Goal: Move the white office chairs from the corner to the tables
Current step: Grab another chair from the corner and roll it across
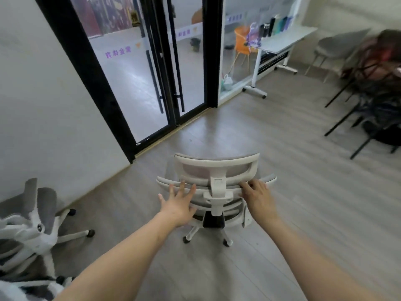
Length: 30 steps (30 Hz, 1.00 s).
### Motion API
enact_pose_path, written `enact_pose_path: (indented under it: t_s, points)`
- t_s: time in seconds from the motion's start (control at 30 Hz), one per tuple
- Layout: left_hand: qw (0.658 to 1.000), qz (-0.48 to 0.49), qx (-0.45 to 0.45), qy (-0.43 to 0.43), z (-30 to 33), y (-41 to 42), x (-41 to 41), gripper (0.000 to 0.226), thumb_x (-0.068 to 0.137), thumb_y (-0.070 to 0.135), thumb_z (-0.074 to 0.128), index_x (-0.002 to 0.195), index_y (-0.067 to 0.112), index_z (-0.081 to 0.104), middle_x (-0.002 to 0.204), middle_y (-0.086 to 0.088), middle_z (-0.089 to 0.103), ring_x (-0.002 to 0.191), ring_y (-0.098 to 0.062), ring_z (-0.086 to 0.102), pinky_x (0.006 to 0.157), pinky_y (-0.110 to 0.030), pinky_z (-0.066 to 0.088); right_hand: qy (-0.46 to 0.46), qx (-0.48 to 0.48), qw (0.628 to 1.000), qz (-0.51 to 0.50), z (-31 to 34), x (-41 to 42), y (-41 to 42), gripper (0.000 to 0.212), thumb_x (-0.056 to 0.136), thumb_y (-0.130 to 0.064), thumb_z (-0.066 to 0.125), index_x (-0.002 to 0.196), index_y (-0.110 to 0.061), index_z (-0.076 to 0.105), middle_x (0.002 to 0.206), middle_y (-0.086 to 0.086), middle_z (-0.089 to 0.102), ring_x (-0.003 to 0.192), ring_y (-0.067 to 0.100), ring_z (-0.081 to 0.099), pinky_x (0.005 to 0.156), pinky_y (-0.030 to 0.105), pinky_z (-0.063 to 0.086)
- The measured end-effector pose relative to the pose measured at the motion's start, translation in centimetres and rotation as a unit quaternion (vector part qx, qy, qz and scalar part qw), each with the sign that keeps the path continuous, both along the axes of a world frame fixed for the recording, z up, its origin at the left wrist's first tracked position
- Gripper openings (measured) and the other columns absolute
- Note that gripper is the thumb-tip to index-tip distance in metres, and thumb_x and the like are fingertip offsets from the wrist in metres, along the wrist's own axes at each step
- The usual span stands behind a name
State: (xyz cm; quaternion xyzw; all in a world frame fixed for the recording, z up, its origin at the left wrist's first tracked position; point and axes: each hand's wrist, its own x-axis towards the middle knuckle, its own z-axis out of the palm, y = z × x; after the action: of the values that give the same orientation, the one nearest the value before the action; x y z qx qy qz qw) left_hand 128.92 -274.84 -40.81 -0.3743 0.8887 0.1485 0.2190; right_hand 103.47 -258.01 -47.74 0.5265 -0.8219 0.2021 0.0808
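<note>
Your left hand [179,206], fingers spread, and right hand [259,197], fingers curled on its backrest, meet the white chair [217,185]; open floor [271,137] ahead toward the table [286,39].

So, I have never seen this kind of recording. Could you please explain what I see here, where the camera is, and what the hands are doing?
There is no machine here, only a person. The single picture comes from a wide-angle camera worn on the head, looking forward and down, so the two bare arms reach out from the bottom edge. The left hand, fingers spread, and the right hand rest against the back of a white office chair on wheels, seen from behind. Neither hand is clearly closed around anything. The chair stands on a grey wood floor facing black-framed glass doors. More white chairs are stacked at the lower left. A white table with bottles stands at the upper right.
</note>
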Motion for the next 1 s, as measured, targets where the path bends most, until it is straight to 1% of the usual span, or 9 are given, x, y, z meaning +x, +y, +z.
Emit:
enact_pose_path:
  t_s: [0.07,0.2,0.33,0.47,0.57,0.67,0.83,0.9,1.0]
  points:
    - [0.999,-0.051,-0.005,-0.005,0.0,2.0,-3.8,0.076,0.106,0.056,0.033,0.159,0.046,-0.02,0.169,0.001,-0.03,0.155,-0.041,-0.024,0.115,-0.08,-0.001,0.003,-0.024,0.999,-0.046,0.0,-1.7,4.6,0.014,0.093,-0.019,0.068,0.107,-0.014,0.066,0.097,0.007,0.054,0.089,0.031,0.049,0.084,0.041,0.043]
    - [0.985,-0.166,-0.032,-0.029,0.5,6.3,-11.4,0.076,0.106,0.058,0.033,0.16,0.045,-0.019,0.17,-0.001,-0.027,0.157,-0.042,-0.018,0.116,-0.079,0.002,-0.011,-0.056,0.988,-0.146,-0.3,-4.5,13.4,0.019,0.094,-0.016,0.069,0.112,-0.013,0.067,0.103,0.01,0.056,0.097,0.032,0.049,0.091,0.044,0.045]
    - [0.96,-0.273,-0.037,-0.049,0.8,11.6,-19.6,0.077,0.106,0.059,0.032,0.16,0.043,-0.02,0.17,-0.002,-0.027,0.157,-0.042,-0.016,0.116,-0.079,0.006,-0.021,-0.074,0.967,-0.242,-0.8,-7.2,22.1,0.032,0.089,-0.011,0.072,0.12,-0.012,0.068,0.112,0.013,0.056,0.104,0.035,0.05,0.099,0.05,0.046]
    - [0.931,-0.359,-0.046,-0.051,0.6,18.6,-27.3,0.077,0.106,0.061,0.03,0.159,0.043,-0.022,0.169,-0.002,-0.029,0.157,-0.042,-0.016,0.117,-0.078,0.007,-0.044,-0.05,0.943,-0.325,-0.9,-9.9,31.2,0.039,0.087,-0.014,0.071,0.125,-0.016,0.066,0.121,0.012,0.054,0.111,0.035,0.049,0.101,0.049,0.046]
    - [0.902,-0.425,-0.046,-0.053,1.0,24.7,-33.1,0.077,0.106,0.06,0.029,0.159,0.043,-0.024,0.169,-0.002,-0.029,0.157,-0.041,-0.015,0.117,-0.077,0.008,-0.048,-0.044,0.916,-0.395,-0.4,-11.7,38.0,0.039,0.089,-0.016,0.07,0.127,-0.018,0.065,0.122,0.013,0.055,0.111,0.035,0.049,0.1,0.049,0.047]
    - [0.874,-0.481,-0.046,-0.056,1.2,31.5,-38.3,0.077,0.107,0.057,0.031,0.157,0.045,-0.026,0.169,-0.002,-0.03,0.157,-0.042,-0.016,0.118,-0.077,0.007,-0.04,-0.059,0.89,-0.45,-0.2,-13.1,45.0,0.04,0.088,-0.01,0.073,0.128,-0.014,0.067,0.121,0.016,0.057,0.111,0.034,0.047,0.098,0.051,0.05]
    - [0.83,-0.555,-0.038,-0.041,1.1,45.0,-45.9,0.079,0.106,0.057,0.033,0.158,0.045,-0.024,0.17,-0.001,-0.028,0.156,-0.043,-0.017,0.119,-0.076,0.005,-0.076,-0.062,0.831,-0.547,-0.5,-15.5,57.9,0.044,0.09,-0.007,0.069,0.133,-0.015,0.065,0.134,0.013,0.051,0.119,0.036,0.048,0.108,0.055,0.045]
    - [0.809,-0.586,-0.034,-0.031,1.0,50.7,-48.8,0.079,0.106,0.058,0.034,0.158,0.045,-0.024,0.17,-0.001,-0.028,0.156,-0.043,-0.018,0.119,-0.074,0.004,-0.087,-0.05,0.806,-0.583,-0.2,-16.3,63.2,0.047,0.09,-0.007,0.069,0.135,-0.016,0.064,0.138,0.012,0.049,0.121,0.035,0.046,0.109,0.054,0.044]
    - [0.778,-0.627,-0.03,-0.022,0.8,59.4,-52.9,0.079,0.105,0.058,0.034,0.159,0.045,-0.024,0.17,-0.001,-0.028,0.156,-0.043,-0.019,0.12,-0.074,0.006,-0.107,-0.025,0.769,-0.629,0.2,-17.0,71.1,0.048,0.094,-0.011,0.065,0.141,-0.019,0.059,0.144,0.01,0.044,0.127,0.035,0.044,0.11,0.053,0.045]
